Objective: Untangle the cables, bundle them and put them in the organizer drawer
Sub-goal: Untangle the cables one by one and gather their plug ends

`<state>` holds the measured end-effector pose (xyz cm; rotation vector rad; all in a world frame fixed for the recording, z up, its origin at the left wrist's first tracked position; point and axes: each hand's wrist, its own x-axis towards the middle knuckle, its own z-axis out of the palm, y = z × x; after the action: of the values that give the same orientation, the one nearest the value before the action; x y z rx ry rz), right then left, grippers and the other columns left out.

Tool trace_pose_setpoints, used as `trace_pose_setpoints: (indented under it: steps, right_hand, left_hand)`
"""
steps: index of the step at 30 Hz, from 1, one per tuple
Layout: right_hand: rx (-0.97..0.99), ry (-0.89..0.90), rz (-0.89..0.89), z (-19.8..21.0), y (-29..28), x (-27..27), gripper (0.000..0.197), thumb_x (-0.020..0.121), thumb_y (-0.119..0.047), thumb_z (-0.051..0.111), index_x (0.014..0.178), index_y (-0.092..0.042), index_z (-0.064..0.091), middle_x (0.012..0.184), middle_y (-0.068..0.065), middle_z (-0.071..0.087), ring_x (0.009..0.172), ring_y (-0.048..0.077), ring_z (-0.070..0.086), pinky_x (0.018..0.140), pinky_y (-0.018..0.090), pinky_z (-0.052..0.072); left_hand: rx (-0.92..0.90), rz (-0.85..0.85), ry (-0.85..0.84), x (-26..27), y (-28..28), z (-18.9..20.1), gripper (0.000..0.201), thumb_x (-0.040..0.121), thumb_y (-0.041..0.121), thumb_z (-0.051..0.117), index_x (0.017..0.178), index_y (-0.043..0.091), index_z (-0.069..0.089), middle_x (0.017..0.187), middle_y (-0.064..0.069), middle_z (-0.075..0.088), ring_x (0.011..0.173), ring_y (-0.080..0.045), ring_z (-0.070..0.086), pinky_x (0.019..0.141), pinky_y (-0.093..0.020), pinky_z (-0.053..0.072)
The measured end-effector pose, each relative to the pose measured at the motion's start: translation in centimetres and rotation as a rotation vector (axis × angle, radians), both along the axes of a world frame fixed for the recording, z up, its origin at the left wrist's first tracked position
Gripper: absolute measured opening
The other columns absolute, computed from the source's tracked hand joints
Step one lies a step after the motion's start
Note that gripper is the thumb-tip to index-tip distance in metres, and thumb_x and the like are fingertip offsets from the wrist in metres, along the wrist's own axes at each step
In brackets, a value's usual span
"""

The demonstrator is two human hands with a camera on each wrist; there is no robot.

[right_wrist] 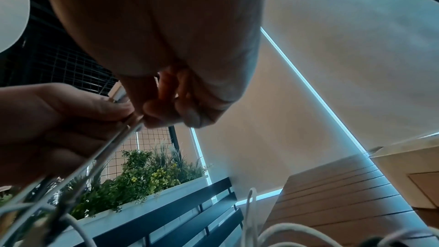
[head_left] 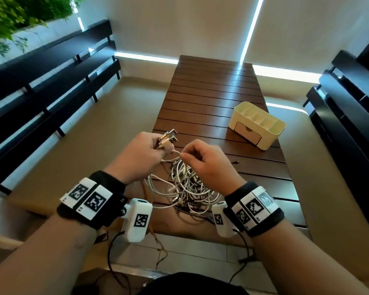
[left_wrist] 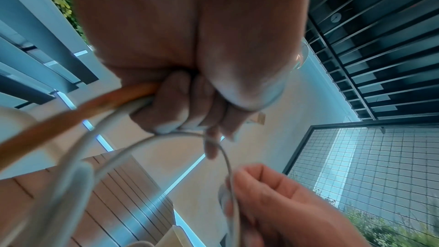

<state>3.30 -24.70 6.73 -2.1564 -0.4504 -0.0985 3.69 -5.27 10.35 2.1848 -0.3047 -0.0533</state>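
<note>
A tangle of mostly white cables (head_left: 185, 186) lies on the near end of the brown slatted table (head_left: 213, 90). My left hand (head_left: 145, 152) grips a bunch of USB plug ends (head_left: 169, 138), held up above the pile; an orange cable (left_wrist: 71, 117) and white cables (left_wrist: 114, 119) run out of its fist. Just to its right, my right hand (head_left: 200, 160) pinches one thin white cable (head_left: 175, 152) between thumb and forefinger, also seen as the cable (right_wrist: 118, 138) in the right wrist view. The cream organizer (head_left: 257, 124), its drawer (head_left: 248, 132) shut, stands at the right of the table.
Dark slatted benches (head_left: 51, 81) run along the left, and a second bench (head_left: 349, 107) on the right. A planter with green plants (right_wrist: 142, 181) sits behind the left bench. A small dark plug (head_left: 235, 162) lies alone on the table near my right hand.
</note>
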Motion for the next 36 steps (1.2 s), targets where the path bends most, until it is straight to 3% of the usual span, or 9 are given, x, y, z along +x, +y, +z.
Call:
trace_pose_setpoints:
  steps: [3, 9, 13, 18, 21, 25, 28, 33, 36]
  right_hand:
    - [-0.038, 0.143, 0.054, -0.7, -0.3, -1.9, 0.003, 0.094, -0.023, 0.067, 0.095, -0.023, 0.064, 0.068, -0.009, 0.062, 0.056, 0.002, 0.052, 0.057, 0.018, 0.046]
    - [-0.397, 0.433, 0.079, -5.0, -3.4, -4.2, 0.034, 0.09, -0.017, 0.063, 0.121, -0.031, 0.064, 0.081, -0.003, 0.062, 0.067, 0.009, 0.056, 0.074, 0.033, 0.056]
    - [-0.8, 0.607, 0.144, -8.6, -5.3, -6.0, 0.034, 0.09, -0.02, 0.06, 0.12, -0.036, 0.064, 0.112, -0.002, 0.066, 0.092, 0.015, 0.063, 0.086, 0.033, 0.055]
    - [-0.878, 0.773, 0.232, -7.4, -5.8, -7.5, 0.021, 0.094, -0.032, 0.062, 0.11, -0.023, 0.072, 0.107, 0.0, 0.074, 0.087, 0.013, 0.066, 0.083, 0.028, 0.052]
    - [-0.623, 0.533, 0.1, -4.4, -5.5, -6.9, 0.029, 0.091, -0.039, 0.068, 0.118, -0.027, 0.069, 0.115, -0.009, 0.067, 0.104, 0.01, 0.062, 0.093, 0.028, 0.05]
    - [-0.062, 0.513, 0.145, -1.4, -3.2, -6.3, 0.062, 0.084, -0.04, 0.077, 0.139, -0.037, 0.05, 0.125, -0.022, 0.058, 0.12, 0.001, 0.055, 0.102, 0.028, 0.048]
    - [-0.046, 0.523, 0.232, -1.8, -0.9, -6.2, 0.051, 0.092, -0.035, 0.068, 0.14, -0.03, 0.05, 0.128, -0.013, 0.062, 0.122, 0.007, 0.058, 0.107, 0.037, 0.047]
    - [-0.006, 0.697, 0.377, -4.1, -0.6, -6.2, 0.019, 0.099, -0.033, 0.059, 0.107, -0.018, 0.067, 0.103, 0.009, 0.073, 0.1, 0.032, 0.072, 0.091, 0.056, 0.056]
    - [-0.028, 0.771, 0.395, -5.0, -1.0, -5.9, 0.026, 0.097, -0.035, 0.061, 0.115, -0.018, 0.068, 0.111, 0.008, 0.072, 0.1, 0.03, 0.072, 0.087, 0.051, 0.059]
  left_hand:
    - [-0.06, 0.039, -0.036, -1.0, 1.1, -0.1, 0.032, 0.098, 0.023, 0.062, 0.082, -0.005, 0.06, 0.06, -0.001, 0.044, 0.048, -0.004, 0.035, 0.048, -0.018, 0.03]
    - [-0.227, 0.099, -0.009, -2.3, 2.6, -0.2, 0.026, 0.096, 0.025, 0.064, 0.088, 0.001, 0.063, 0.056, 0.006, 0.038, 0.046, -0.008, 0.032, 0.052, -0.031, 0.028]
    - [-0.516, 0.117, 0.044, -2.7, 2.7, 0.0, 0.019, 0.096, 0.007, 0.045, 0.099, 0.0, 0.063, 0.051, 0.009, 0.034, 0.044, -0.01, 0.027, 0.044, -0.027, 0.026]
    - [-0.667, 0.098, 0.187, -2.7, 1.6, -1.3, 0.036, 0.087, 0.021, 0.034, 0.094, 0.004, 0.065, 0.051, 0.009, 0.032, 0.044, -0.008, 0.026, 0.045, -0.023, 0.024]
    - [-0.647, 0.064, 0.215, -3.8, 0.1, -2.5, 0.036, 0.097, 0.025, 0.036, 0.095, 0.002, 0.063, 0.055, 0.007, 0.033, 0.048, -0.01, 0.026, 0.047, -0.025, 0.025]
    - [-0.638, 0.029, 0.261, -4.7, -2.1, -3.7, 0.032, 0.109, 0.018, 0.031, 0.097, 0.006, 0.059, 0.058, 0.007, 0.038, 0.051, -0.01, 0.034, 0.054, -0.029, 0.031]
    - [-0.639, 0.022, 0.266, -4.8, -3.1, -3.9, 0.029, 0.109, 0.019, 0.032, 0.096, 0.011, 0.056, 0.06, 0.006, 0.043, 0.054, -0.011, 0.042, 0.057, -0.029, 0.038]
    - [-0.734, 0.037, 0.374, -5.2, -2.5, -4.7, 0.028, 0.109, 0.018, 0.028, 0.093, 0.008, 0.049, 0.058, 0.004, 0.048, 0.051, -0.012, 0.048, 0.051, -0.026, 0.046]
    - [-0.785, 0.097, 0.442, -6.0, -1.4, -6.3, 0.029, 0.109, 0.019, 0.029, 0.092, 0.008, 0.049, 0.057, 0.004, 0.041, 0.049, -0.011, 0.041, 0.05, -0.025, 0.041]
